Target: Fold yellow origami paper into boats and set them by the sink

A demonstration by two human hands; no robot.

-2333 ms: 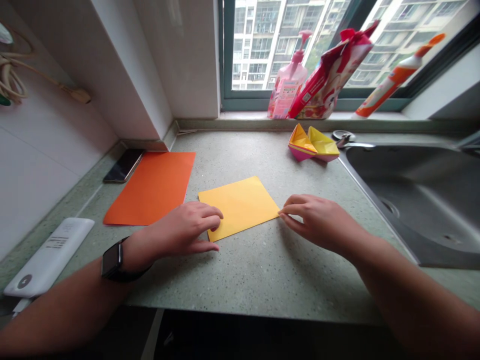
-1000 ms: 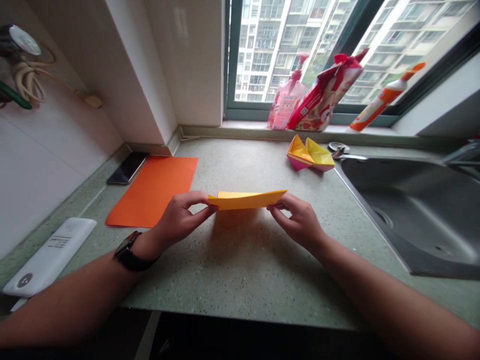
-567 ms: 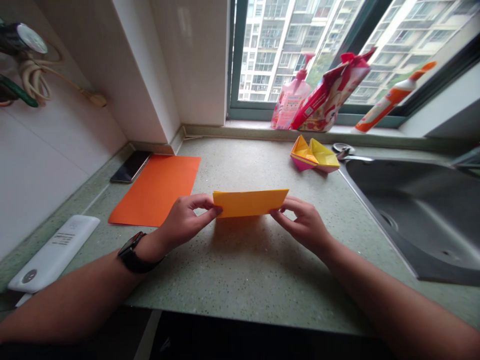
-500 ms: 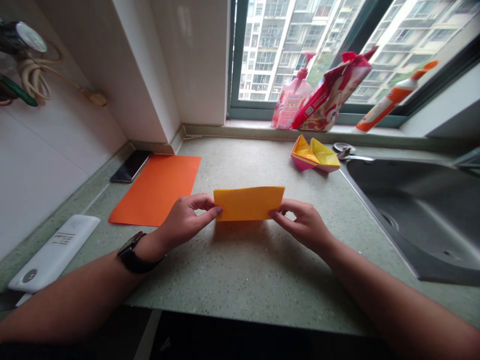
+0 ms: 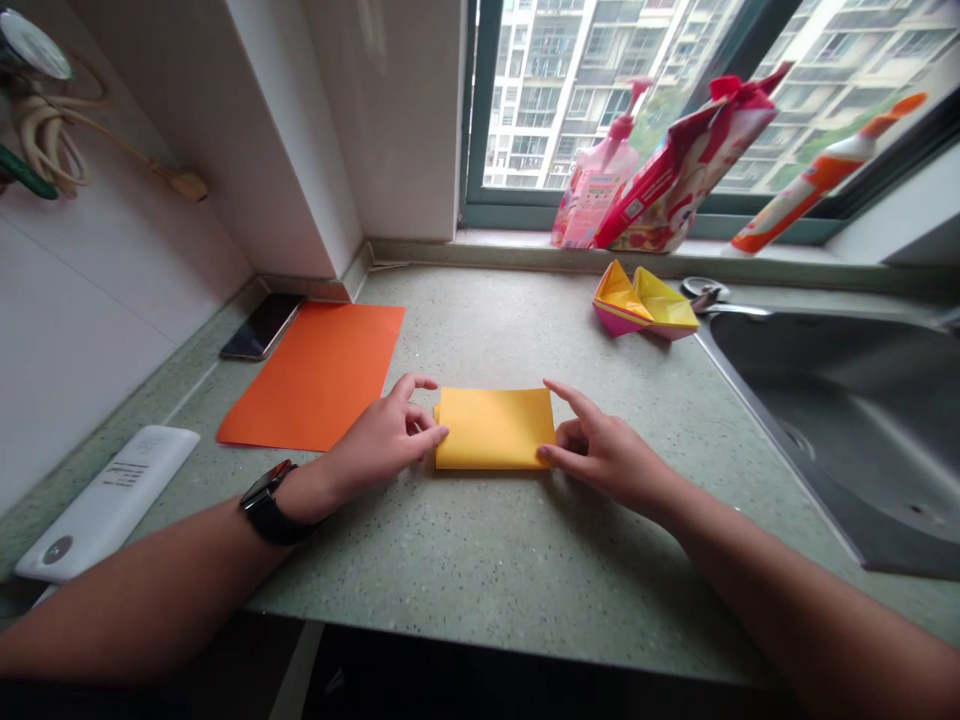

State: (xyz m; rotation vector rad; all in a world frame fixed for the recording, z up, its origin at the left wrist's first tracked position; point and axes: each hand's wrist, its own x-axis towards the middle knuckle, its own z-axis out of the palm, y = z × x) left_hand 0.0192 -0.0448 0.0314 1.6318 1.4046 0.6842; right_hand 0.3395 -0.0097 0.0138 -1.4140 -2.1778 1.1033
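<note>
One yellow paper (image 5: 495, 428), folded, oblong, under-layer peeking out at left

I can't see the underside of the folded yellow paper (image 5: 495, 428), nor the tips of the curled fingers (image 5: 573, 431) on my right hand (image 5: 613, 458), and my left hand (image 5: 381, 436) hides the near right corner of the orange sheet (image 5: 319, 375). My view's right edge cuts off the steel sink (image 5: 810, 400), the left edge crops a round-faced fixture (image 5: 34, 42), and my left forearm (image 5: 150, 580) covers part of the power bank (image 5: 142, 460)'s cable (image 5: 43, 596). The print on the pink pump bottle (image 5: 591, 200) is too small for me to read.
</note>
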